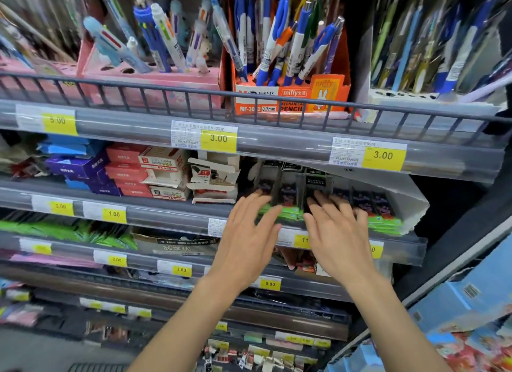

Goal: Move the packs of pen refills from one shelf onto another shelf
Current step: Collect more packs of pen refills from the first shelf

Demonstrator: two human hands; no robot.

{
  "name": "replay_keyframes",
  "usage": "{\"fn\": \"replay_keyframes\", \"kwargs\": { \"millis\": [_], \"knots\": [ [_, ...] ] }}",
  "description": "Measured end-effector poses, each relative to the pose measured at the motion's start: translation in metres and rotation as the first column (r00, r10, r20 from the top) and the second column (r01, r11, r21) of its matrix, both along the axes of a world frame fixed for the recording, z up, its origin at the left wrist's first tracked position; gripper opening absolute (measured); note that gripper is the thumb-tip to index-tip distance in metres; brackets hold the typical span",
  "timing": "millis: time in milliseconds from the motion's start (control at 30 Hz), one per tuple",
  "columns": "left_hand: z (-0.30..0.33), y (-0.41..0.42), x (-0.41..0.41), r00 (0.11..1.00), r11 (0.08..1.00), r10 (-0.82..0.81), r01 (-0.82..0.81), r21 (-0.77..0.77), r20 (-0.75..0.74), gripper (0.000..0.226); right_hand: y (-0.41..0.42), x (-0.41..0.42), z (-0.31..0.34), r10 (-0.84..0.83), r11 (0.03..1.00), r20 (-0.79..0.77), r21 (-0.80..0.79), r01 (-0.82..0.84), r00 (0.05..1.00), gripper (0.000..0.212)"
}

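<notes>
Several packs of pen refills point(289, 194), dark with purple print and green bottoms, lie side by side on the second shelf point(171, 215) from the top, at its right end. More of the row point(381, 208) continues to the right. My left hand point(250, 238) reaches to the left end of the row, fingers straight, fingertips at the packs. My right hand point(336, 233) lies over the middle of the row with fingers spread and straight, covering some packs. Neither hand grips anything.
The top shelf holds pens in a pink display box point(155, 86) and an orange mechanical pencil box point(291, 97) behind a wire rail. Small red, purple and white boxes point(155, 172) sit left of the refills. Lower shelves point(177, 263) with yellow price tags lie below my hands.
</notes>
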State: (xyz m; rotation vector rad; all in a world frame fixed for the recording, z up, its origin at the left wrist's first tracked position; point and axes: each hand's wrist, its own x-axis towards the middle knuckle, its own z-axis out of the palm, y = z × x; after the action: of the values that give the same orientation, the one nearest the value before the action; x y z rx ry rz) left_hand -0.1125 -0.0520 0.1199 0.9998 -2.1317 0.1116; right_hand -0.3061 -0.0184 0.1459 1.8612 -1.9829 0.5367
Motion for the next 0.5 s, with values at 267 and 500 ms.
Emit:
{"fn": "replay_keyframes", "kwargs": {
  "millis": [267, 500],
  "knots": [
    [-0.061, 0.044, 0.107, 0.943, 0.943, 0.323, -0.313, 0.115, -0.077, 0.029, 0.038, 0.093, -0.053, 0.460, 0.869, 0.367, -0.376, -0.323, 0.809, 0.026],
    [-0.101, 0.060, 0.246, 0.814, 0.734, 0.573, -0.560, 0.385, 0.092, 0.037, 0.027, 0.234, -0.104, 0.551, 0.824, 0.451, -0.158, -0.545, 0.702, 0.016]
  ]
}}
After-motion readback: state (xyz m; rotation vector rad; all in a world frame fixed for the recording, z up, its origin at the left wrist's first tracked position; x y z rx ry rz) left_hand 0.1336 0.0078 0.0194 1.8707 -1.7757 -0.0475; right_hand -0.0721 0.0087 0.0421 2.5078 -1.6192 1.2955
